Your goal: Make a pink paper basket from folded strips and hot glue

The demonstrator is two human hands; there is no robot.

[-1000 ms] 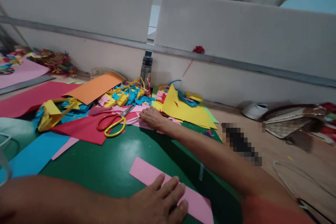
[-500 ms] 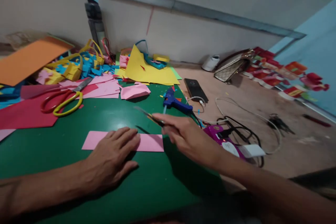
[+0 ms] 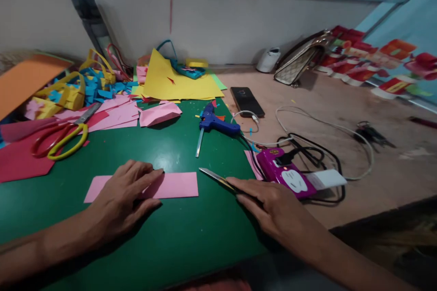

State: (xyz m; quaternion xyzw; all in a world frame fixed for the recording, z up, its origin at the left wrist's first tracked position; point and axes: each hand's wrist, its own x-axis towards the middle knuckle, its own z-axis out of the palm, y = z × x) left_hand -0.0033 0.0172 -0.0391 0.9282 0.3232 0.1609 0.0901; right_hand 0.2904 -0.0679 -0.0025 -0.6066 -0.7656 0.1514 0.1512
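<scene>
Beside oblong pink paper slants a seemingly metal blade.

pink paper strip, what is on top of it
The left hand lies across the pink paper strip, leaving both ends showing. The part beneath the hand is covered, so marks there cannot be seen.

A paper strip lies beneath the left hand, a cutter in the right hand at its 3 o'clock and a power socket beyond. From the strip, scissors rest on paper sheets at 10 o'clock, folded paper at 12 and a glue gun at 2, a phone and handbag farther out.
</scene>
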